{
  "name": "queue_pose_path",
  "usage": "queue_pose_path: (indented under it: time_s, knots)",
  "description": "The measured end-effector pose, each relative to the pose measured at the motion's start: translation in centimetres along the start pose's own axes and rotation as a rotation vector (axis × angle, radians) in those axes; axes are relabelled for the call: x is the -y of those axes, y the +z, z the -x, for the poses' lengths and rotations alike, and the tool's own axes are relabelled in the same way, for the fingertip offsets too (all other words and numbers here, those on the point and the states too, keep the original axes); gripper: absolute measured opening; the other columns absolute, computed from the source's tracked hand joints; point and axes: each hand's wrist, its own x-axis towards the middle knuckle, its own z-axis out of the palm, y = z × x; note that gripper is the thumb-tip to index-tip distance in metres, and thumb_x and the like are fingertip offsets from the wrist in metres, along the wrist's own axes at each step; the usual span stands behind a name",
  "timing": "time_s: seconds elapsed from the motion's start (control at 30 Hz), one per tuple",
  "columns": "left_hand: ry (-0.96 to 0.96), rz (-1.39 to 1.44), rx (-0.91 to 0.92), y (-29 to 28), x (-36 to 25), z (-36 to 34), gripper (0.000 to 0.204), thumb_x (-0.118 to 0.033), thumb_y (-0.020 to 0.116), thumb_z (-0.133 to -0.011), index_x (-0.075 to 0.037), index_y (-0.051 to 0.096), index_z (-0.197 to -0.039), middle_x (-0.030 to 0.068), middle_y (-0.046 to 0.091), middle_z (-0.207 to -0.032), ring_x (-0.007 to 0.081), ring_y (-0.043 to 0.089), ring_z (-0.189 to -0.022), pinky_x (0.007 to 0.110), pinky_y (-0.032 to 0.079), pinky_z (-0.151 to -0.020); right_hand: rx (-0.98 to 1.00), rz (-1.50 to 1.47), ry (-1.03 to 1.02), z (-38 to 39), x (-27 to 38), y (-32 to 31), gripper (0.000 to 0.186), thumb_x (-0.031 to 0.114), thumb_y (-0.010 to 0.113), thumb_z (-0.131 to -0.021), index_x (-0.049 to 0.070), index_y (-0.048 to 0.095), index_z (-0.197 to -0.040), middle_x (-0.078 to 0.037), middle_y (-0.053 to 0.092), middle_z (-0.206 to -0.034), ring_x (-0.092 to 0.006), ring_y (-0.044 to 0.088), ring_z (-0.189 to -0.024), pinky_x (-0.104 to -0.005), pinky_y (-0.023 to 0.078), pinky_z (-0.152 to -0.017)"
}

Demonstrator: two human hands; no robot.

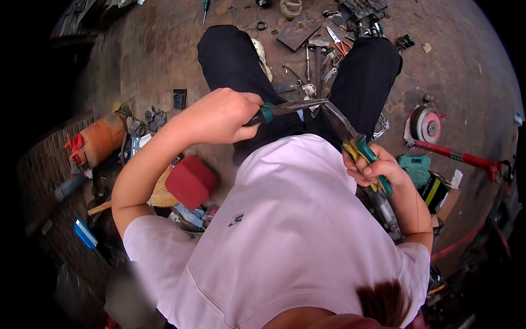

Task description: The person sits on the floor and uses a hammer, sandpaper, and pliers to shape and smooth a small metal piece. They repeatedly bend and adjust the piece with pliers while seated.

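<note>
In my left hand (pixel 227 115), closed around a dark green handle, is a long-nosed tool (pixel 290 107), apparently pliers, held almost level over my lap. My right hand (pixel 378 167) grips long-nosed pliers (pixel 345 126) with yellow and green handles, tilted up toward the left. The jaw tips of both tools meet or nearly meet above my dark trousers; whether anything small is between them I cannot make out.
Around me lie orange-handled scissors (pixel 334 38), loose tools and metal parts (pixel 308 60), a wheel (pixel 426 123) beside a red bar (pixel 457 154), a teal case (pixel 413 170), a red cushioned block (pixel 190 181), an orange cylinder (pixel 98 143) and a broom (pixel 164 194).
</note>
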Motion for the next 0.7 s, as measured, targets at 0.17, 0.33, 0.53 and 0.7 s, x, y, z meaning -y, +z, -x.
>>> queue_pose_path:
  time_s: [0.17,0.33,0.53,0.7]
  knots:
    - [0.041,-0.273,-0.108,0.2,0.5,0.5,0.02,-0.015,0.071,-0.072,0.002,0.061,-0.073,0.0106,0.062,-0.091,0.0295,0.065,-0.075,0.04,0.054,-0.066,0.065,0.012,0.065,-0.4,0.8,-0.7,0.009,0.006,0.066,-0.074,-0.001,0.062,-0.079,-0.012,0.053,-0.093,-0.0101,0.045,-0.055,-0.0242,0.036,-0.046]
    - [0.07,-0.453,-0.093,-1.0,1.7,0.4,0.022,-0.013,0.074,-0.069,0.002,0.062,-0.082,0.0091,0.064,-0.108,0.0252,0.067,-0.087,0.036,0.056,-0.072,0.022,0.055,0.094,0.3,2.1,-0.6,0.008,0.001,0.066,-0.072,0.001,0.063,-0.079,-0.009,0.053,-0.091,-0.0097,0.047,-0.058,-0.0231,0.035,-0.046]
    - [0.096,-0.224,-0.148,-2.1,2.2,0.1,0.017,-0.013,0.068,-0.076,0.002,0.063,-0.081,0.0103,0.063,-0.101,0.0284,0.064,-0.083,0.038,0.054,-0.072,0.028,0.545,-0.028,0.4,3.3,0.2,0.015,0.009,0.069,-0.072,0.001,0.056,-0.067,-0.007,0.051,-0.079,-0.0188,0.047,-0.079,-0.0329,0.04,-0.068]
    - [-0.012,0.641,0.024,0.5,1.9,-1.3,0.022,-0.011,0.06,-0.088,0.005,0.066,-0.103,0.0121,0.062,-0.107,0.0239,0.062,-0.096,0.033,0.049,-0.088,0.008,0.609,-0.278,-1.3,2.6,0.5,0.023,0.013,0.07,-0.07,0.003,0.051,-0.063,-0.008,0.048,-0.077,-0.0241,0.045,-0.085,-0.0371,0.037,-0.076]
